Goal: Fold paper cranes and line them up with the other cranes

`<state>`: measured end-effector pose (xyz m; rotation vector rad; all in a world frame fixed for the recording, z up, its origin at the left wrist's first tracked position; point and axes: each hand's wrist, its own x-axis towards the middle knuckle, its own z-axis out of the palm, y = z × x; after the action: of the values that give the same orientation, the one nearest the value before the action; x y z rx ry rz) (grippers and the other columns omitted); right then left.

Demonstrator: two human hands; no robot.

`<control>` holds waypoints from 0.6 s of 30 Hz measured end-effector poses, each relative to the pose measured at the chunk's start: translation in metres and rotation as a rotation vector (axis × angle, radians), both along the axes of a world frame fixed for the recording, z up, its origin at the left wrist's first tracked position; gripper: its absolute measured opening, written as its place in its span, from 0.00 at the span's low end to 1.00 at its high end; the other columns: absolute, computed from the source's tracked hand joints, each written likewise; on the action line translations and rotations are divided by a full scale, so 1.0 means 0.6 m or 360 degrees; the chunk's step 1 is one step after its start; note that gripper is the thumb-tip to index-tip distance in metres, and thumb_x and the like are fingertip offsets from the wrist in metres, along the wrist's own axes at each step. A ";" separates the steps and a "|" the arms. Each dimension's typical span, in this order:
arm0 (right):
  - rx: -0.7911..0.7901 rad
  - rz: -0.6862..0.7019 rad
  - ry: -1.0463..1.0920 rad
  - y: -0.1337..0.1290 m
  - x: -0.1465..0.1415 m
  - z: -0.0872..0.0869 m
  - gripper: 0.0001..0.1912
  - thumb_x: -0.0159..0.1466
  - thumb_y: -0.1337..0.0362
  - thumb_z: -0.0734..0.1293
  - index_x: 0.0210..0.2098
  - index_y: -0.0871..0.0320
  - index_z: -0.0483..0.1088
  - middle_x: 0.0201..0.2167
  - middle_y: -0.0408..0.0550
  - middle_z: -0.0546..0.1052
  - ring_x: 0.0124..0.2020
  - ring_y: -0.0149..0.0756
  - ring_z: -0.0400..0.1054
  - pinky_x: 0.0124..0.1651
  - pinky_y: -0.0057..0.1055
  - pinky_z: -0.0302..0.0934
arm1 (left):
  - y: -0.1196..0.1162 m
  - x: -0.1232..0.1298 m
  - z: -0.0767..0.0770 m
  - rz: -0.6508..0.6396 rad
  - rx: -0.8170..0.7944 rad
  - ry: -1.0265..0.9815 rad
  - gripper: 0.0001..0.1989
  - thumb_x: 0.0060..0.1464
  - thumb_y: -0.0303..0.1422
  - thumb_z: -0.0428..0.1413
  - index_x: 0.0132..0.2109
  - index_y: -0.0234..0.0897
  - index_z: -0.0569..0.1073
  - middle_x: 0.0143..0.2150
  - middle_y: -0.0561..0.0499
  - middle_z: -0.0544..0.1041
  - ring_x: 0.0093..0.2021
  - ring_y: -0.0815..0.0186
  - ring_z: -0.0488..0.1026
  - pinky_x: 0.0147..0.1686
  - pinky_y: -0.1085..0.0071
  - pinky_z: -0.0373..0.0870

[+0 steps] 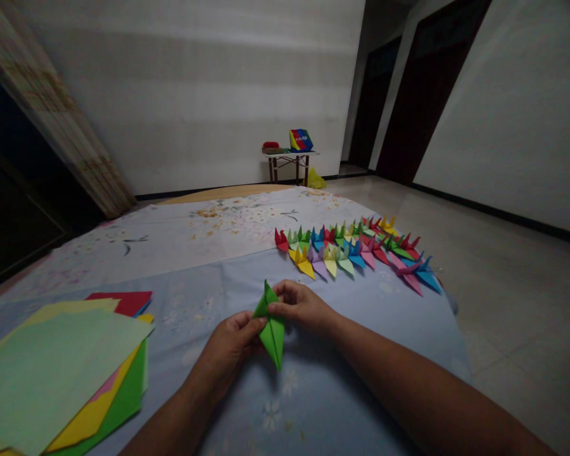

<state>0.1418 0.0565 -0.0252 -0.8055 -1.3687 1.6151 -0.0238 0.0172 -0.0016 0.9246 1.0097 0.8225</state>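
Both the left hand (235,342) and right hand (304,305) angled inward, fingertips pinching opposite edges of a folded green paper (272,332).

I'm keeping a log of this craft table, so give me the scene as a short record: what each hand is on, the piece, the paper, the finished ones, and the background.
Left hand: pinching the green piece at its left edge
Left hand point: left hand
Right hand: right hand, gripping its upper right side
Piece: green folded paper, narrow, pointed at both ends
Loose paper: colored sheets, overlapping, at left; pale green on top
Finished: folded paper cranes, many colors, in rows at right
Background: small table by the wall
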 end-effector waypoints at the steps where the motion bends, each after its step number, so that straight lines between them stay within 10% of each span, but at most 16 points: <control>1: -0.0008 0.0012 0.0014 0.000 0.000 0.000 0.22 0.47 0.54 0.73 0.34 0.59 0.63 0.22 0.37 0.70 0.20 0.23 0.61 0.24 0.22 0.54 | -0.001 0.001 0.001 0.0010 -0.0002 -0.0006 0.11 0.44 0.36 0.61 0.32 0.32 0.74 0.29 0.49 0.77 0.28 0.67 0.71 0.31 0.72 0.66; 10: -0.0154 0.0043 0.0018 -0.007 -0.002 0.013 0.24 0.43 0.58 0.75 0.33 0.61 0.64 0.25 0.40 0.72 0.23 0.25 0.65 0.28 0.24 0.57 | 0.001 0.001 0.010 0.0009 0.0211 0.0313 0.11 0.41 0.37 0.62 0.30 0.33 0.73 0.24 0.51 0.75 0.24 0.67 0.70 0.27 0.73 0.64; 18: -0.0155 0.0165 -0.0115 -0.008 -0.002 0.005 0.22 0.44 0.64 0.74 0.34 0.61 0.63 0.25 0.40 0.72 0.23 0.26 0.66 0.28 0.25 0.59 | 0.009 -0.029 0.036 0.0241 0.1122 0.1019 0.20 0.51 0.36 0.53 0.52 0.39 0.66 0.42 0.47 0.70 0.35 0.63 0.71 0.35 0.66 0.69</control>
<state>0.1403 0.0520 -0.0220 -0.8701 -1.4115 1.7589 -0.0413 0.0228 0.0202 1.8073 1.3758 1.0651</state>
